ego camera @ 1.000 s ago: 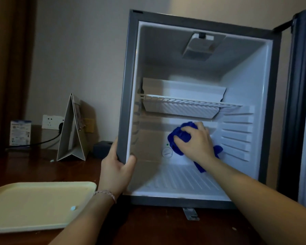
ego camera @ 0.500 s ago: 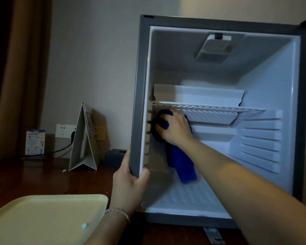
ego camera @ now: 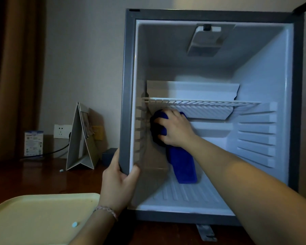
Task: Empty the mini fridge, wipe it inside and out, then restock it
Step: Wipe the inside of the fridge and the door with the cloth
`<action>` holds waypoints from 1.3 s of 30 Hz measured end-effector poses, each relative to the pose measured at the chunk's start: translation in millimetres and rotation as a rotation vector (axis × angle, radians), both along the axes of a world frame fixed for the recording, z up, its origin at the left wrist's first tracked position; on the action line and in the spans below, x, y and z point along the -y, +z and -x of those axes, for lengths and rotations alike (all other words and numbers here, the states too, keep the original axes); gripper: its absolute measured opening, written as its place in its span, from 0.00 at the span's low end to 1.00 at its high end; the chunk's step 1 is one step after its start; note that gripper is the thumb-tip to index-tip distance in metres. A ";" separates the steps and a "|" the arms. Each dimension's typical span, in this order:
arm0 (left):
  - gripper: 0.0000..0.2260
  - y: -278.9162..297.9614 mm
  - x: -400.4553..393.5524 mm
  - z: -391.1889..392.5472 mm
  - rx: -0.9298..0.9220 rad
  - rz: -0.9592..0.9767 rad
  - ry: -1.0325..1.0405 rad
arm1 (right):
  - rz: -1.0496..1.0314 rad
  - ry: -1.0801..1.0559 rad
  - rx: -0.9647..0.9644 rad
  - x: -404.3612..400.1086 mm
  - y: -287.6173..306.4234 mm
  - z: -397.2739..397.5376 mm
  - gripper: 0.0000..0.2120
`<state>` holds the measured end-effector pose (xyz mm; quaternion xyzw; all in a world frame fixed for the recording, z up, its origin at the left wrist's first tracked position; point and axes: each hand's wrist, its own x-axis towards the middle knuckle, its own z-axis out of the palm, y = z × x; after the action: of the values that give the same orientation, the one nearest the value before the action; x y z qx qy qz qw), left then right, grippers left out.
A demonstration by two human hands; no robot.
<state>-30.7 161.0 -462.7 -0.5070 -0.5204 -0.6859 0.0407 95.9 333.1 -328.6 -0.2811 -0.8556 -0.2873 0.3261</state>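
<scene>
While the right hand (ego camera: 175, 129) presses a bunched blue cloth (ego camera: 181, 163) against the left inner wall of the mini fridge (ego camera: 125, 85), the step in hand reads as the inside wipe, with emptying judged done: no food or drink shows in the cabinet. Right fingers are curled over the wad of cloth and clamped on it, just below the left end of the wire shelf (ego camera: 201, 103); a loose tail of cloth hangs down toward the ribbed floor. Left hand (ego camera: 117, 184) grips the near left edge of the cabinet frame, thumb on the inner lip, fingers wrapped round the outer side, apparently bracing the unit. Fridge stands on a dark wooden table (ego camera: 34, 181), door swung open to the right and mostly out of frame. 1 shelf in place; the slotted ribs on the right wall appear untouched at this contact point. Cream tray (ego camera: 34, 218) lies near left, carrying 1 small pale blue object, identity unclear. Folded card stand (ego camera: 81, 138) sits far left beside the fridge. Next move, as judged: work the cloth down the left wall ribs, then cover the back, shelf, ceiling and right wall; outside wipe and restock not yet done.
</scene>
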 end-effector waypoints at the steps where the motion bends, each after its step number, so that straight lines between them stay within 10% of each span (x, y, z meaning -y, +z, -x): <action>1: 0.20 0.2 0.4 -0.3 0.003 -0.004 -0.001 | 0.005 0.001 -0.013 -1.4 -1.8 -4.7 0.26; 19: 0.20 -0.7 -0.4 -2.7 0.052 0.005 -0.031 | 0.139 -0.083 -0.412 -28.3 -13.1 -81.3 0.19; 39: 0.15 -1.5 -1.2 -1.7 0.050 0.001 0.037 | 0.025 -0.083 -0.269 -10.5 -7.4 1.1 0.20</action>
<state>-29.0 162.2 -464.2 -0.4800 -0.5311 -0.6970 0.0401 94.8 343.7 -336.0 -0.3561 -0.7956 -0.2494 0.4220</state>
